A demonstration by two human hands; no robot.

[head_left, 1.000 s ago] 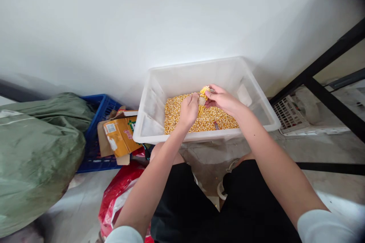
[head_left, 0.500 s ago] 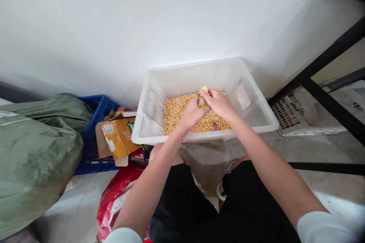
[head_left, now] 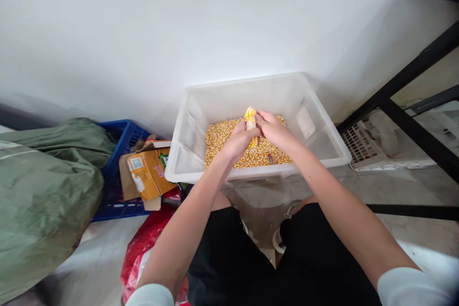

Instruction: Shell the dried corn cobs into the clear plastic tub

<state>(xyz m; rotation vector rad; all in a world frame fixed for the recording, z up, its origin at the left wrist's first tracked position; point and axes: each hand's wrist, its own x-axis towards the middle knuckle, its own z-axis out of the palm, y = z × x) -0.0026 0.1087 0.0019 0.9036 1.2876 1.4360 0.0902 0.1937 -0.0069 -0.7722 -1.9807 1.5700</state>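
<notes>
A corn cob (head_left: pixel 250 115) stands nearly upright between my hands, with yellow kernels at its top and a paler, bared patch on its side. My left hand (head_left: pixel 239 141) is closed around the cob's lower left part, its thumb across the front. From the right, my right hand (head_left: pixel 271 129) grips the cob, fingers near the upper part. Both hands are over a translucent plastic bin (head_left: pixel 222 87), whose bottom is covered with loose corn kernels (head_left: pixel 224 136). A small dark reddish object (head_left: pixel 271 158) lies on the kernels near the front wall.
At the left stand a blue crate (head_left: pixel 124 201), an orange cardboard box (head_left: pixel 152 172) and a large green sack (head_left: pixel 46 205). A red plastic bag (head_left: pixel 143 244) lies on the floor. A black metal frame (head_left: pixel 412 129) and a white basket (head_left: pixel 362 146) are at the right.
The cob has shifted slightly left and stands more exposed, its pale patch now showing. My left thumb has moved across its front, and my right fingers have drawn back a little to the right.
</notes>
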